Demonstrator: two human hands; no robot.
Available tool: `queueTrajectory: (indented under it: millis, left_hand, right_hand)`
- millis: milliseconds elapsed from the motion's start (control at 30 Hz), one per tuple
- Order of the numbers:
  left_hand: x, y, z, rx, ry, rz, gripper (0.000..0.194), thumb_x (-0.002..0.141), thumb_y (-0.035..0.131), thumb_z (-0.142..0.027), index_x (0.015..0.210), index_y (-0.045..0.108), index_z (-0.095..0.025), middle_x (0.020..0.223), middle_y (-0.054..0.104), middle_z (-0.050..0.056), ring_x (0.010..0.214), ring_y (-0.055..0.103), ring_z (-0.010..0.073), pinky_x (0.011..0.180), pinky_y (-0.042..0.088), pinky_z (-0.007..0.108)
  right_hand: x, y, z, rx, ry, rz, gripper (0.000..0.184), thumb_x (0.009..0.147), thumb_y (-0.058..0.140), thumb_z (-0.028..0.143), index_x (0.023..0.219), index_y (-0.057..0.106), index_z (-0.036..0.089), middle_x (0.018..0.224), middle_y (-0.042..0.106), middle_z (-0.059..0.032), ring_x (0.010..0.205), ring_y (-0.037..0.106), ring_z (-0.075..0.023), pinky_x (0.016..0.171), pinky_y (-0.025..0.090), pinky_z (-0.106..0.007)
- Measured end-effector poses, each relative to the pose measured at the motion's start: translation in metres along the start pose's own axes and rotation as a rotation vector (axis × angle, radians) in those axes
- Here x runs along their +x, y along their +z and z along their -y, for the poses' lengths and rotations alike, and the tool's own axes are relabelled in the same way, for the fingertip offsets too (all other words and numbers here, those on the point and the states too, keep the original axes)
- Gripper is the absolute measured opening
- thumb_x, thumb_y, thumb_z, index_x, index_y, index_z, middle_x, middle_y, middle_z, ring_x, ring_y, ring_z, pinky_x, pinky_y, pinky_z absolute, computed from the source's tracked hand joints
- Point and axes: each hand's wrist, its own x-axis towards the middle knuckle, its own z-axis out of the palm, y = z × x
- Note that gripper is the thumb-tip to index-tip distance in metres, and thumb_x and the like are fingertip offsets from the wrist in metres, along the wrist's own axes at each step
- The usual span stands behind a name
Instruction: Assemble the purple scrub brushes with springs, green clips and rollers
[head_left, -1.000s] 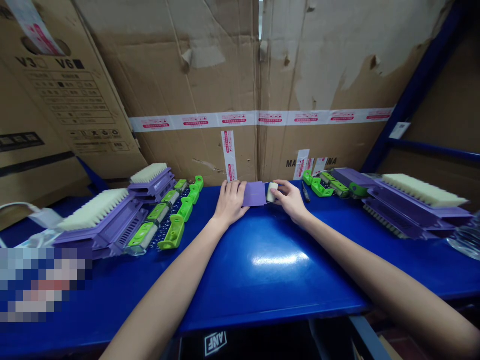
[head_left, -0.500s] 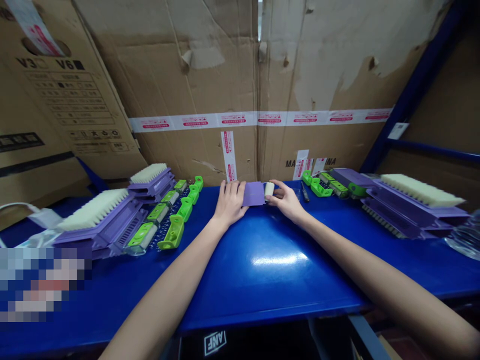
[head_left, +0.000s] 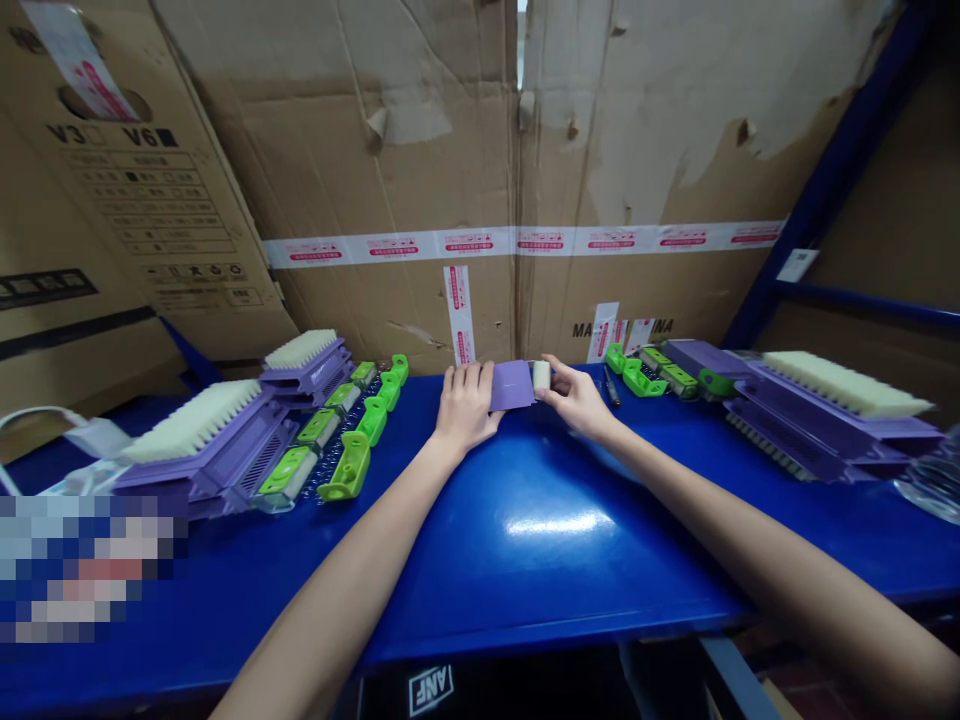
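Observation:
My left hand is closed over the left end of a flat purple plastic housing near the back of the blue table. A small cream foam block stands at the housing's right end, pinched between the thumb and fingers of my right hand. Whether the block is attached to the housing cannot be made out. The housing's underside is hidden, and my left fingers cover its left part.
Purple housings with cream foam stand at the left beside a row of bright green brackets and green-capped clear parts. More purple housings with foam lie right. A dark pen-like tool lies near my right hand. Cardboard walls the back.
Both hands, the purple housing and the foam block appear slightly further right, mostly along with a small shift of the whole view. Both grips look the same.

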Motion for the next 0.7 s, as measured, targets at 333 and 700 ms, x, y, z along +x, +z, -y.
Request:
queueTrajectory:
  millis: [333, 700]
  left_hand:
    - [0.000, 0.000, 0.002, 0.002, 0.015, -0.017, 0.062, 0.077, 0.057, -0.035, 0.130, 0.044, -0.006, 0.120, 0.053, 0.022, 0.112, 0.048, 0.0352, 0.103, 0.030, 0.051]
    - [-0.005, -0.001, 0.003, 0.050, 0.111, -0.099, 0.047, 0.079, 0.060, -0.029, 0.121, 0.049, -0.012, 0.119, 0.052, 0.020, 0.113, 0.047, 0.0331, 0.102, 0.031, 0.051]
  right_hand:
    - [-0.005, 0.004, 0.001, -0.096, -0.065, 0.035, 0.067, 0.076, 0.058, 0.027, 0.140, 0.042, 0.014, 0.101, 0.068, -0.0061, 0.090, 0.063, -0.0177, 0.090, 0.048, -0.038]
    - [-0.008, 0.010, 0.020, 0.374, 0.375, 0.032, 0.048, 0.088, 0.040, 0.055, 0.111, 0.060, 0.017, 0.103, 0.068, -0.0121, 0.090, 0.065, -0.0225, 0.074, 0.056, -0.039]
